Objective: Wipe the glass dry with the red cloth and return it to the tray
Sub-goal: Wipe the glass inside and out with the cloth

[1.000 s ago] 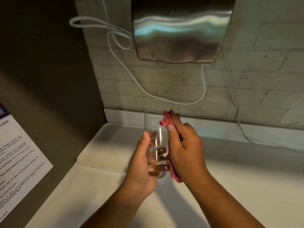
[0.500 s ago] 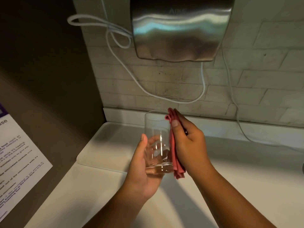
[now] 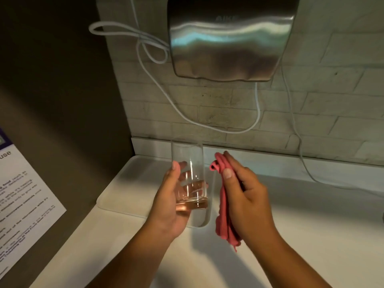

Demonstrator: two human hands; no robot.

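A clear, tall glass [image 3: 190, 163] is held upright above the right end of the white tray [image 3: 133, 183]. My left hand [image 3: 168, 204] grips its lower part, thumb on the near side and fingers behind. My right hand [image 3: 245, 198] holds the bunched red cloth [image 3: 223, 202] just to the right of the glass. A small gap separates cloth and glass. The tray lies on the white counter against the back wall, and nothing stands on its visible part.
A steel hand dryer [image 3: 230, 40] hangs on the brick wall above, with white cables [image 3: 158, 84] looping down. A dark side wall [image 3: 52, 100] with a printed notice [image 3: 22, 196] stands at the left. White counter [image 3: 311, 225] spreads to the right.
My right hand with the red cloth has drawn away from the glass to the right; earlier the cloth was pressed against its side. The glass has stayed in my left hand.
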